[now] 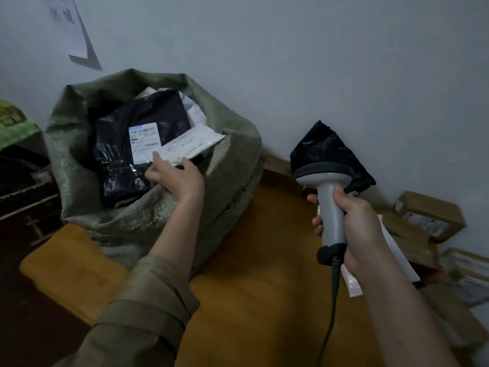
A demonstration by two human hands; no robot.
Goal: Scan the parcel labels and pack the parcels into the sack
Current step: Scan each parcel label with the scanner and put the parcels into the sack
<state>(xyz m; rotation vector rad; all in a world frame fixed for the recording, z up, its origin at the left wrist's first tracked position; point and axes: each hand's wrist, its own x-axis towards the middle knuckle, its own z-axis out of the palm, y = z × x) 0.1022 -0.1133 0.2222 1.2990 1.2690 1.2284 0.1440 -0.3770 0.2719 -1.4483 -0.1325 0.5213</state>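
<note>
Left hand, arm extended toward 11 o'clock, pinches white envelope over sack; right hand grips scanner upright.

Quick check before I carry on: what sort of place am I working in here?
Probably a small parcel sorting or dispatch room. A woven sack stands open, stuffed with labelled mailers, the right hand grips a corded barcode scanner, and taped cardboard boxes are piled along the wall.
</note>
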